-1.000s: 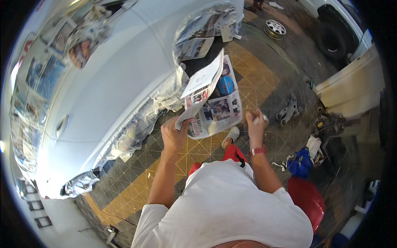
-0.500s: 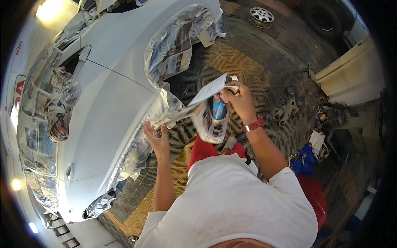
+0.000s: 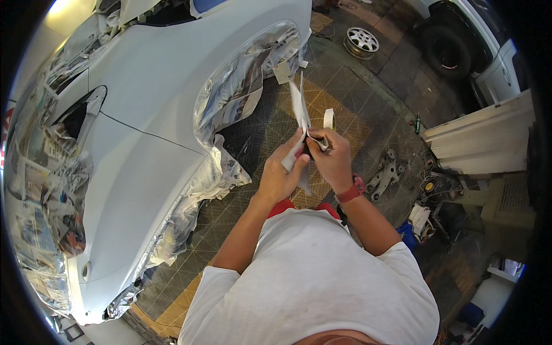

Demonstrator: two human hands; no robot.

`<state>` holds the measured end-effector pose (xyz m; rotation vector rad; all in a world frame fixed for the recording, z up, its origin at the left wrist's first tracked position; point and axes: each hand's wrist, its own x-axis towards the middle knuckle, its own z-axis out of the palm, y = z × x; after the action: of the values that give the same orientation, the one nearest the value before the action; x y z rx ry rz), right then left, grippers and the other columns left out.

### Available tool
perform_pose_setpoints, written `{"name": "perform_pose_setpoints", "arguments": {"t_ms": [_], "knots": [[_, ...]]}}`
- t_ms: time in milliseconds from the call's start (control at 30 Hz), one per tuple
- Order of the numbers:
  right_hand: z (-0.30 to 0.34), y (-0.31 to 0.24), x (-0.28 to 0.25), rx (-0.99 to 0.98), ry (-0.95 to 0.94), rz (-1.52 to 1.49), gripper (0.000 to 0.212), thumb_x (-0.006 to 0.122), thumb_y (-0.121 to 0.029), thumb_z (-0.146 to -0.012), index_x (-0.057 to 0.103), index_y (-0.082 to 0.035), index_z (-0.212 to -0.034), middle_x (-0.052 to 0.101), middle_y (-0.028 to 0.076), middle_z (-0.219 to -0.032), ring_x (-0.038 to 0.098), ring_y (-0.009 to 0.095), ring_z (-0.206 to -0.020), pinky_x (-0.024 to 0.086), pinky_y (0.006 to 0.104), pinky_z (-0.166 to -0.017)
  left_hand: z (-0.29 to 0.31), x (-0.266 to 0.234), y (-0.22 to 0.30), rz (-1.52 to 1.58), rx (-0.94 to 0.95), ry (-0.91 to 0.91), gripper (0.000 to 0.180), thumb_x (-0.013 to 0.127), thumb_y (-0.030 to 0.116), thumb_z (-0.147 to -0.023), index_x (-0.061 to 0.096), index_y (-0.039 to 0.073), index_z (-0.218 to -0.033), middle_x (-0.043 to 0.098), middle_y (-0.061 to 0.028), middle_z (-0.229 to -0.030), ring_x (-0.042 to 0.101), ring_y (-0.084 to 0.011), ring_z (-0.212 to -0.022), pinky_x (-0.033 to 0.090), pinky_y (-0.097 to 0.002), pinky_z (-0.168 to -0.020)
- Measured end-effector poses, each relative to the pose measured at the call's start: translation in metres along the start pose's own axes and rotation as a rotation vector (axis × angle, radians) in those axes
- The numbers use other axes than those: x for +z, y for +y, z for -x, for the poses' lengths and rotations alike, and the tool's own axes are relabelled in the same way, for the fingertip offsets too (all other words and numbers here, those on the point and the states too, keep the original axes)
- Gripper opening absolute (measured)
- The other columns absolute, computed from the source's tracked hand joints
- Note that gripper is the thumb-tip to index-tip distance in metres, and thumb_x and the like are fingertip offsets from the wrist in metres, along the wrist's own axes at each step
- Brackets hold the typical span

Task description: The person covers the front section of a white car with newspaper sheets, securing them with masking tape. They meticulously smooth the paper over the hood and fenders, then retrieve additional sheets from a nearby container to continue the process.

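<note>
In front of my torso, both hands hold a folded sheet of newspaper [image 3: 298, 106], its upper part standing nearly edge-on. My left hand [image 3: 280, 175] pinches its lower left side between thumb and fingers. My right hand [image 3: 332, 158] grips the same paper from the right, its fingers close to the left hand's fingertips. Above the right hand sticks up a pale strip [image 3: 329, 118], which looks like masking tape; how it is attached is hidden. To the left stands a white car body [image 3: 144, 172], its wheel arch covered with newspaper and clear film [image 3: 236, 80].
More masking paper [image 3: 184, 215] hangs along the car's lower edge. On the patterned floor lie a wheel rim [image 3: 362, 41] and a metal suspension arm [image 3: 384, 178] at the right. Beyond them are a pale panel [image 3: 480, 138] and another vehicle's tyre [image 3: 445, 54].
My left hand has left the area beside the car's lower edge and now holds the paper. The sheet has been folded narrower and turned upright. The view has shifted slightly.
</note>
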<state>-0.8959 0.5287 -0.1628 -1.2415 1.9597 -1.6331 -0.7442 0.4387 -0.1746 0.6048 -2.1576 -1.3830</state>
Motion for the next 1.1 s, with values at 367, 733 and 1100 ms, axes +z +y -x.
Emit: {"name": "perform_pose_setpoints", "arguments": {"t_ms": [367, 733, 1100], "knots": [[-0.094, 0.058, 0.017, 0.421, -0.014, -1.001, 0.03, 0.076, -0.002, -0.095, 0.07, -0.003, -0.123, 0.076, 0.008, -0.117, 0.073, 0.013, -0.103, 0.061, 0.0289, -0.09, -0.077, -0.038, -0.025, -0.272, 0.236, -0.056, 0.092, 0.08, 0.051, -0.088, 0.046, 0.007, -0.161, 0.032, -0.0279, -0.169, 0.041, -0.0502, -0.146, 0.037, -0.0546, -0.121], [-0.137, 0.015, -0.015, -0.277, -0.374, 0.147, 0.037, 0.077, -0.006, -0.09, 0.072, -0.005, -0.126, 0.071, 0.018, -0.124, 0.071, 0.039, -0.106, 0.058, 0.0464, -0.089, -0.127, -0.032, -0.004, 0.756, -0.475, 0.148, 0.054, 0.063, 0.036, -0.109, 0.058, -0.001, -0.148, 0.073, -0.0064, -0.129, 0.07, -0.0115, -0.107, 0.056, -0.0287, -0.091], [-0.144, 0.02, -0.107, -0.244, -0.345, -0.004, 0.021, 0.077, -0.014, -0.095, 0.076, -0.005, -0.114, 0.072, 0.013, -0.108, 0.07, 0.035, -0.1, 0.056, 0.0441, -0.085, -0.12, 0.047, 0.013, 0.757, -0.437, 0.423, 0.041, 0.063, 0.006, -0.106, 0.058, -0.001, -0.146, 0.074, -0.0099, -0.124, 0.068, -0.0111, -0.107, 0.053, -0.0282, -0.1]]}}
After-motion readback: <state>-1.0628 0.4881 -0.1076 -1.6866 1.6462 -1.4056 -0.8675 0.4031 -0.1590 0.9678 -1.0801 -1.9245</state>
